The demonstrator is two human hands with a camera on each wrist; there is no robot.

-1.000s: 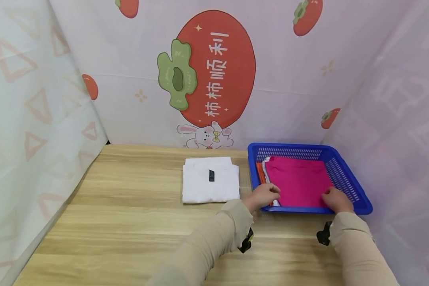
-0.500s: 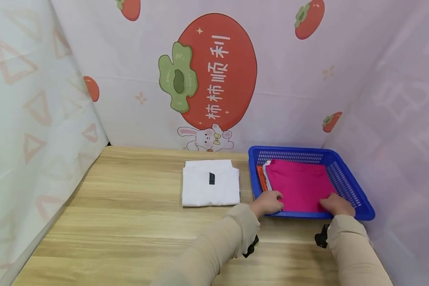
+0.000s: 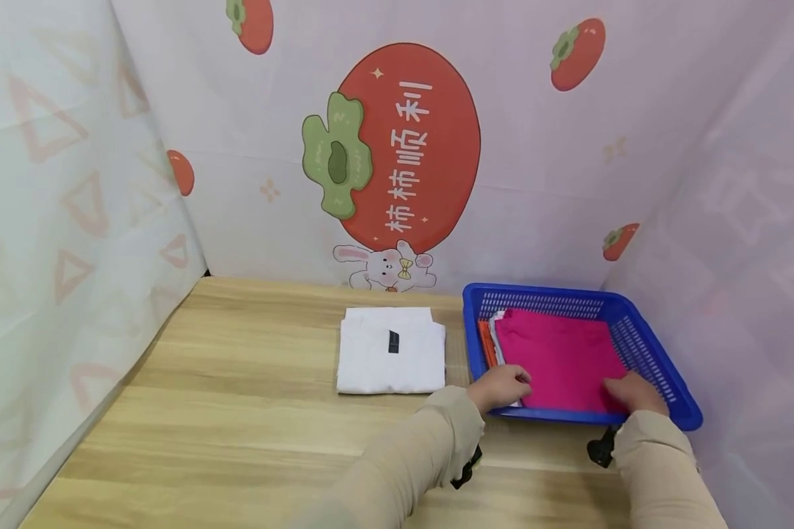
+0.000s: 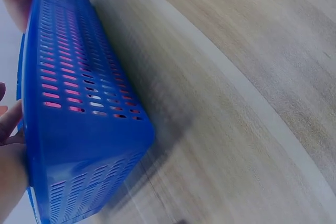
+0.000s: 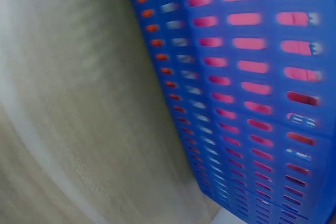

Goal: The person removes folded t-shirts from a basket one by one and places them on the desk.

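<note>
In the head view a blue plastic basket [image 3: 542,416] holds a folded pink garment [image 3: 562,360] on top of other folded clothes. My left hand [image 3: 501,386] reaches over the near rim at the pink garment's left corner, its fingers bent. My right hand [image 3: 638,394] is at the garment's near right edge, its fingertips at the cloth. Both grips are partly hidden. In the left wrist view, fingers of my left hand [image 4: 10,129] show beside the rim. Through the basket's slots [image 5: 247,66], the right wrist view shows pink, white and orange cloth.
A folded white shirt [image 3: 392,353] with a dark neck label lies left of the basket on the wooden table [image 3: 251,411]. Orange cloth [image 3: 487,344] and pale cloth show at the basket's left side. Printed curtains [image 3: 238,213] stand behind and at both sides.
Both hands stay at the near corners of the pink garment, with small shifts of the fingers. The head view has tilted up a little, so everything sits lower. The white shirt stays in place.
</note>
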